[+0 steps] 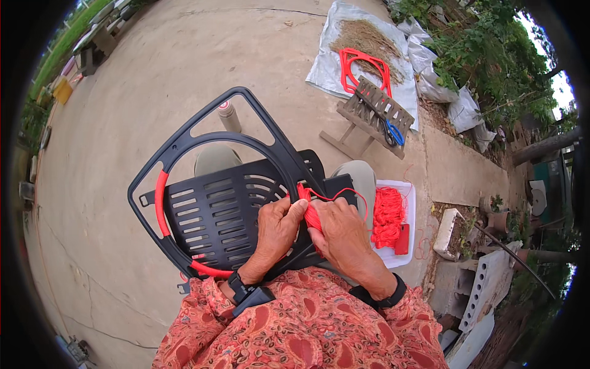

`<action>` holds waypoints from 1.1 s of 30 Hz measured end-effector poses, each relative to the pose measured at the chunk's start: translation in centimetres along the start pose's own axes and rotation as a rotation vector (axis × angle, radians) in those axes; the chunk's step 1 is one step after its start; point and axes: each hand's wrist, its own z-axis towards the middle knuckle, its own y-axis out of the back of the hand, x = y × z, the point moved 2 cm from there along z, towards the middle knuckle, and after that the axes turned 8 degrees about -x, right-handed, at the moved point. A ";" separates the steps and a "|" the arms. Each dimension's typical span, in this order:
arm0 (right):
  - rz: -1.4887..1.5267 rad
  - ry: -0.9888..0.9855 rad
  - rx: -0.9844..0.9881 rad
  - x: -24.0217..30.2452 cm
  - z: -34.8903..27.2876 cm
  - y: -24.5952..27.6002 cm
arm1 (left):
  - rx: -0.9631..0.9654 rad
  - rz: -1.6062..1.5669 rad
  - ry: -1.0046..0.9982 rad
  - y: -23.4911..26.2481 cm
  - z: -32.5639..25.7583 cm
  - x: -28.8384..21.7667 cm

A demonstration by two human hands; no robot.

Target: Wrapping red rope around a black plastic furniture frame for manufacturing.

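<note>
A black plastic frame [264,117] with a round opening leans across my lap, wrapped in red cord along two stretches of its left and lower rim. Beneath it lies a black slotted panel [209,206]. My left hand [276,227] is closed at the frame's right rim, thumb pressed beside the red cord; its fingertips are partly hidden. Wrapped round a bundle of red cord [311,215], my right hand [345,230] is closed just beside the left. A loose loop of cord arcs above the right hand.
At my right, a white tray [405,261] holds a heap of red cord [388,215]. Blue-handled scissors [394,132] rest on a small wooden stool [369,117]. Beyond it, a red frame [362,52] lies on a pale sheet [329,37]. A capped bottle [230,118] stands ahead.
</note>
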 end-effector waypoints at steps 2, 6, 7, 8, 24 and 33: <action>0.015 -0.004 -0.025 -0.2 -0.3 -0.3 | 0.020 -0.062 0.067 -0.3 -0.2 0.5; 0.031 -0.019 -0.136 -0.3 -0.3 -0.1 | 0.043 -0.082 0.060 -0.3 -0.5 1.3; 0.033 -0.014 -0.133 -0.4 -0.2 -0.4 | 0.054 -0.078 0.039 -0.3 -0.6 1.6; 0.051 0.015 -0.177 -0.8 0.0 -0.9 | 0.053 -0.079 0.039 -0.3 -0.7 1.4; -0.103 0.187 -0.092 0.3 5.9 -1.4 | 0.171 -0.261 0.292 -2.1 -1.5 2.4; -0.234 0.289 0.107 0.9 7.8 -3.8 | 0.137 -0.202 0.216 -1.9 -1.6 3.3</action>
